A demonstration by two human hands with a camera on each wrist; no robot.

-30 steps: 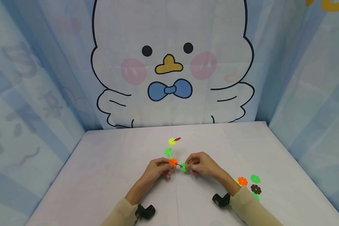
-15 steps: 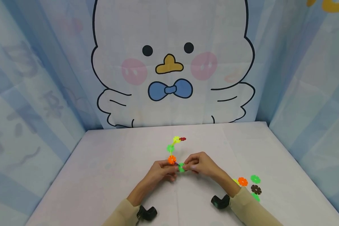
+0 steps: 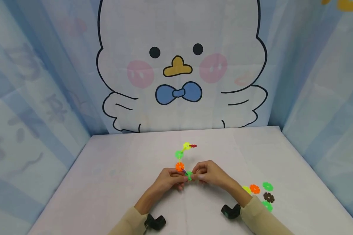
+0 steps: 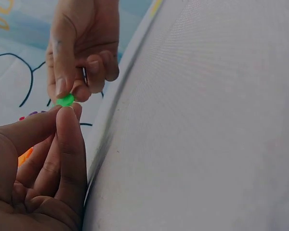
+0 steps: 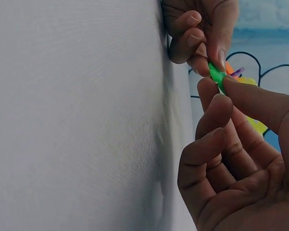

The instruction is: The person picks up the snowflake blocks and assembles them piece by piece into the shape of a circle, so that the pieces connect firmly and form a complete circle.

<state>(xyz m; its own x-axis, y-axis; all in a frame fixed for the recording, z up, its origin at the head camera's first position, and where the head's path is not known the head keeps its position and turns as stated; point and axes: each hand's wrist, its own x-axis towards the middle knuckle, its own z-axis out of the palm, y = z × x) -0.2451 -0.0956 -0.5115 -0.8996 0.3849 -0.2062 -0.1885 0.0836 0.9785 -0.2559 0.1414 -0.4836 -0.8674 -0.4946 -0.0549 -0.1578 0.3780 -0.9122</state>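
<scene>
Between my two hands is a green flower-shaped snap disc (image 3: 189, 176), seen nearly edge-on in the right wrist view. My left hand (image 3: 169, 179) pinches its left side with thumb and fingertips; my right hand (image 3: 212, 173) pinches the opposite side. A chain of joined discs runs up and away from it: a purple disc (image 5: 237, 72) seen edge-on, an orange disc (image 3: 179, 166), another green disc (image 3: 179, 154), a yellow disc (image 3: 186, 146) and a dark red disc (image 3: 193, 146) at the far end. Fingers partly cover the held green disc.
Several loose discs lie by the right forearm: an orange one (image 3: 255, 189), a brown one (image 3: 269, 197), green ones and a yellow one (image 3: 246, 189) partly behind the arm. Black wrist devices (image 3: 155, 222) sit on both sleeves. A printed curtain backs the pale table (image 3: 111, 169).
My left hand has shifted right from the orange disc to the green one, meeting my right hand there. The chain's far end has swung to the right.
</scene>
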